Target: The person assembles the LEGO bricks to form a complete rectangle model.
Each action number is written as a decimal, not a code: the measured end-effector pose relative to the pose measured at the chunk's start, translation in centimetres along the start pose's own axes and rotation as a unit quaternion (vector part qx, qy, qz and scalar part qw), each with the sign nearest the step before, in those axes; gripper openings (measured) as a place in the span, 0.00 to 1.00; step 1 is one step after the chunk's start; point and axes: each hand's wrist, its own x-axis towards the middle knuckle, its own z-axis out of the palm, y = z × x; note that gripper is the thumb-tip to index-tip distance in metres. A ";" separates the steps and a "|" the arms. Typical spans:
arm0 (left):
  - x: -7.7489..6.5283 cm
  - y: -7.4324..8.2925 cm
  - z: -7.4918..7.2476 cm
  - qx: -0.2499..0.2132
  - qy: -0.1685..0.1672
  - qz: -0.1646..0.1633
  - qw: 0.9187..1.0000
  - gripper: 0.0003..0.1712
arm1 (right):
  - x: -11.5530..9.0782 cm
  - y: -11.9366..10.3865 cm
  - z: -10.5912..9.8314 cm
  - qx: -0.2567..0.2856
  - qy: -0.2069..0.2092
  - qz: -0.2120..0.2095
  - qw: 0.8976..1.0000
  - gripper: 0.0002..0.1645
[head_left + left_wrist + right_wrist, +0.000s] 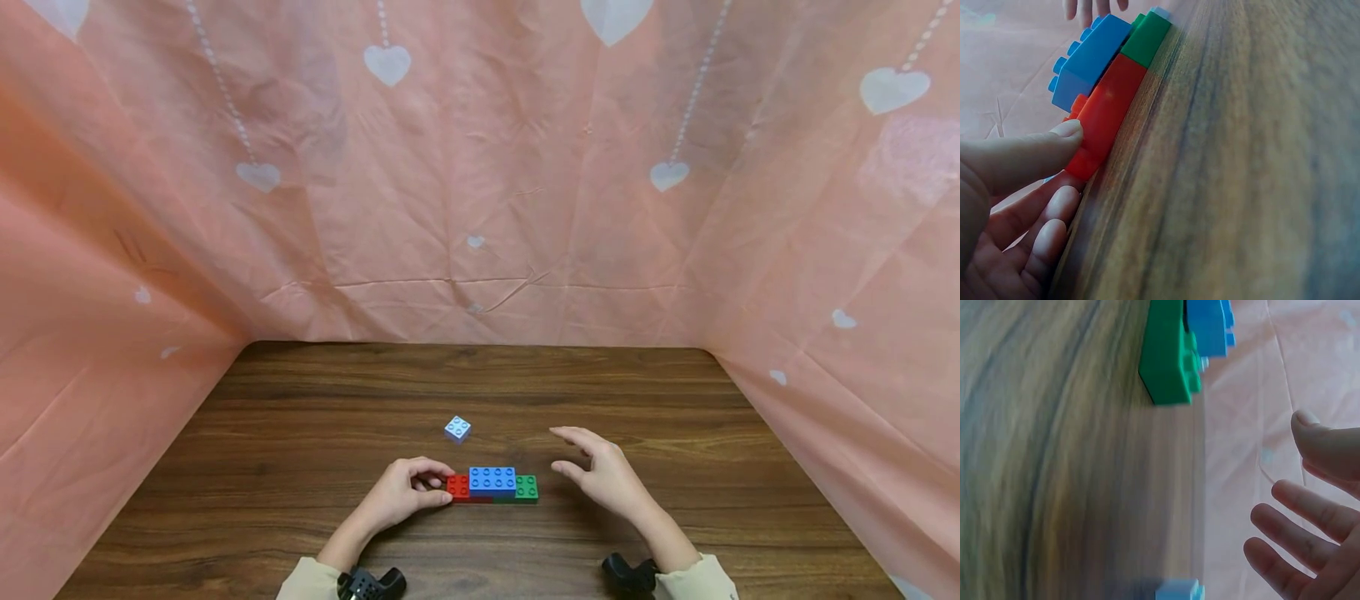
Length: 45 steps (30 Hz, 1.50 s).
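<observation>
My left hand [401,493] pinches the left end of a red building brick [457,487] between thumb and fingers. Against the red brick's right side stands a green brick [527,488], end to end with it on the table. Across the two sits a blue brick [492,480] with two rows of studs; a thin dark gap shows under part of it in the left wrist view. To the right, my right hand [603,473] hovers with fingers spread apart, touching nothing. A small pale blue brick [457,428] lies behind the others.
Everything lies on a brown wood-grain table [300,417]. Pink cloth [487,183] with white hearts hangs behind the table and along both sides. A dark wrist device [371,585] is strapped at each of my sleeves.
</observation>
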 end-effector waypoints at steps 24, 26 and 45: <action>0.5 0.1 -0.1 -0.002 -0.009 -0.023 1.000 0.16 | -1.1 4.1 -2.9 -0.027 0.043 0.068 0.996 0.25; 0.5 0.1 -0.1 -0.007 -0.011 -0.025 1.000 0.17 | -1.1 4.5 -3.0 -0.043 0.039 0.079 0.995 0.25; -0.3 3.8 -0.5 -0.051 -0.021 -0.034 0.998 0.16 | 0.0 6.2 -2.3 -0.095 -0.021 0.108 0.989 0.24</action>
